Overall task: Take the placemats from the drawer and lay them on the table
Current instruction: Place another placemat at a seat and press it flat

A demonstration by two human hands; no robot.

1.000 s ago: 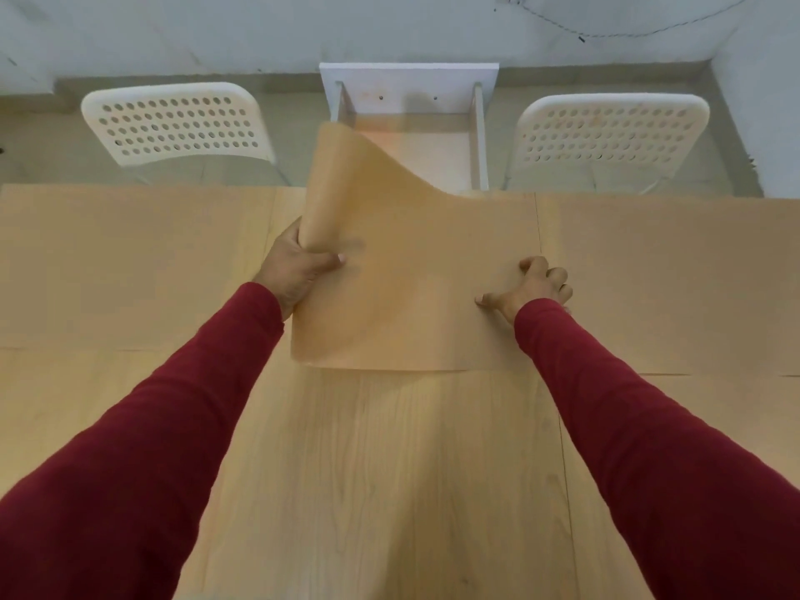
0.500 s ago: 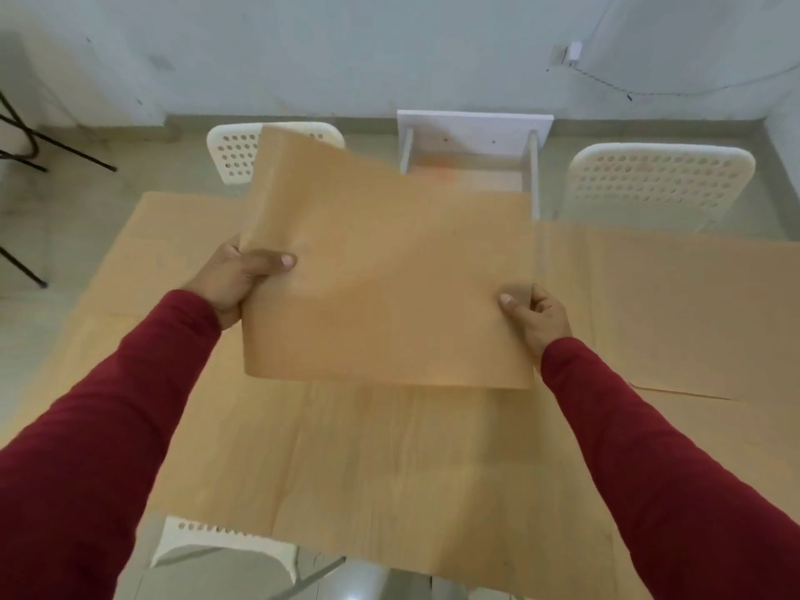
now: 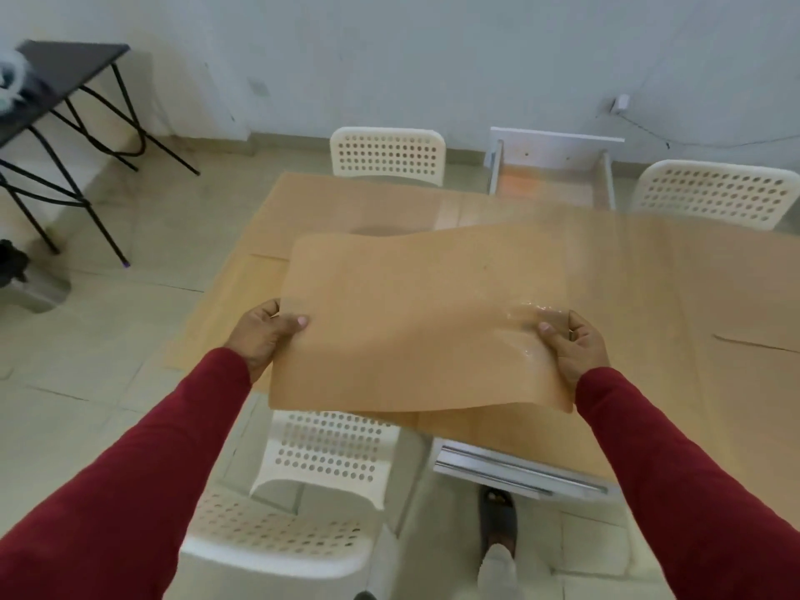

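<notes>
I hold a tan placemat (image 3: pixel 415 322) in the air over the near left part of the wooden table (image 3: pixel 242 305). My left hand (image 3: pixel 264 335) grips its left edge, thumb on top. My right hand (image 3: pixel 571 344) pinches its right edge. The mat sags slightly and its near edge hangs past the table's front. Other tan placemats (image 3: pixel 701 296) lie flat on the table to the right and at the far left (image 3: pixel 346 205). The open white drawer (image 3: pixel 554 179) stands beyond the table's far side, with an orange tint inside.
White perforated chairs stand at the far side (image 3: pixel 387 155), far right (image 3: pixel 710 192) and right below me at the near left (image 3: pixel 311 482). A drawer rail (image 3: pixel 519 469) shows under the near table edge. A black folding table (image 3: pixel 65 75) stands at the left. My foot (image 3: pixel 498 526) is on the tiled floor.
I have lifted the placemat off the table with both hands, pulled it toward me and to the left, and stepped back; the view swung left and now shows the near chair.
</notes>
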